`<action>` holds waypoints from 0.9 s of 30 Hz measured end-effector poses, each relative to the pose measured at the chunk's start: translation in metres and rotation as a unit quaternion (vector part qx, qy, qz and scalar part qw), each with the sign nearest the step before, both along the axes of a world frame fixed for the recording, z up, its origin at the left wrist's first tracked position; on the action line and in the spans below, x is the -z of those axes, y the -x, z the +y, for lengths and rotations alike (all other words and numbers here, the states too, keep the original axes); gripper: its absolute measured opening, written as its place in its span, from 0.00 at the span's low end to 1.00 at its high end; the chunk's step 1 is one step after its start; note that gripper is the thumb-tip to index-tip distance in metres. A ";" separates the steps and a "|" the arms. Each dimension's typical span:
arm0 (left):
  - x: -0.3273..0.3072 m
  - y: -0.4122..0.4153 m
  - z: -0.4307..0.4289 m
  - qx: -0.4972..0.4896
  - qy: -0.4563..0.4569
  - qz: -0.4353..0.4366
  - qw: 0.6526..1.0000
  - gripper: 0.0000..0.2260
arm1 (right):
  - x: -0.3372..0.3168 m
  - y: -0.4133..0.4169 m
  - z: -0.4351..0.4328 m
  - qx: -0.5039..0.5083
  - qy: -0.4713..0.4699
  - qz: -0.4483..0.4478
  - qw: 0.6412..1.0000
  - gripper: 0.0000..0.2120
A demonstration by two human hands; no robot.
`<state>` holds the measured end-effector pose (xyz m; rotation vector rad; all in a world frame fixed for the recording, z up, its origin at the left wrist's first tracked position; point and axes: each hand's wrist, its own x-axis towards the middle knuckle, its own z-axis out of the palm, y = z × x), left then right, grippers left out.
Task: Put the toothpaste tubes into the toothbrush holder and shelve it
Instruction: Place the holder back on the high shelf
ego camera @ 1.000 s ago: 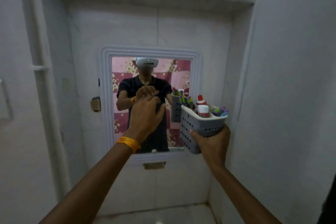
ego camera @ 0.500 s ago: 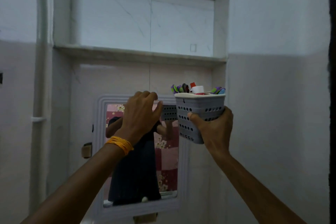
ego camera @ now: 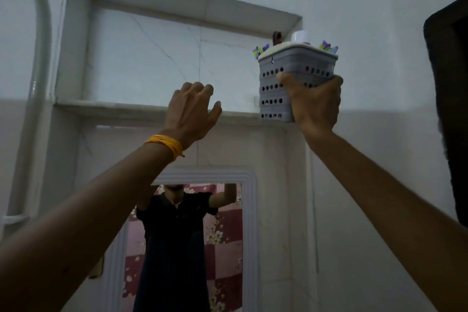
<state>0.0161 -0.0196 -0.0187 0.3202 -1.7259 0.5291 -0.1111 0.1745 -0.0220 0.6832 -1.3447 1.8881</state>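
A grey perforated toothbrush holder [ego camera: 296, 63] is raised at the right end of the wall niche, its base level with the stone shelf [ego camera: 126, 107]. My right hand [ego camera: 315, 102] grips its lower front. A white tube cap [ego camera: 298, 36], a dark red tip and green and purple toothbrush ends stick out above its rim. My left hand [ego camera: 191, 111], with an orange band on the wrist, is held up in front of the shelf edge, fingers apart, holding nothing. Whether the holder rests on the shelf cannot be told.
The recessed niche [ego camera: 177, 58] has a marble back and a bare ledge. A mirror [ego camera: 187, 246] with a white frame hangs below and reflects a person. A white pipe [ego camera: 38, 58] runs up the left wall. A dark door frame [ego camera: 448, 109] stands at the right.
My right hand has lifted the holder from mirror height up to the shelf's right end. My left hand rose alongside it, and my view tilted upward.
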 end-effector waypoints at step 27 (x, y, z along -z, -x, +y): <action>-0.048 0.052 -0.051 -0.133 -0.140 -0.205 0.960 0.43 | -0.065 0.092 -0.119 0.097 -0.096 -0.063 0.989 0.61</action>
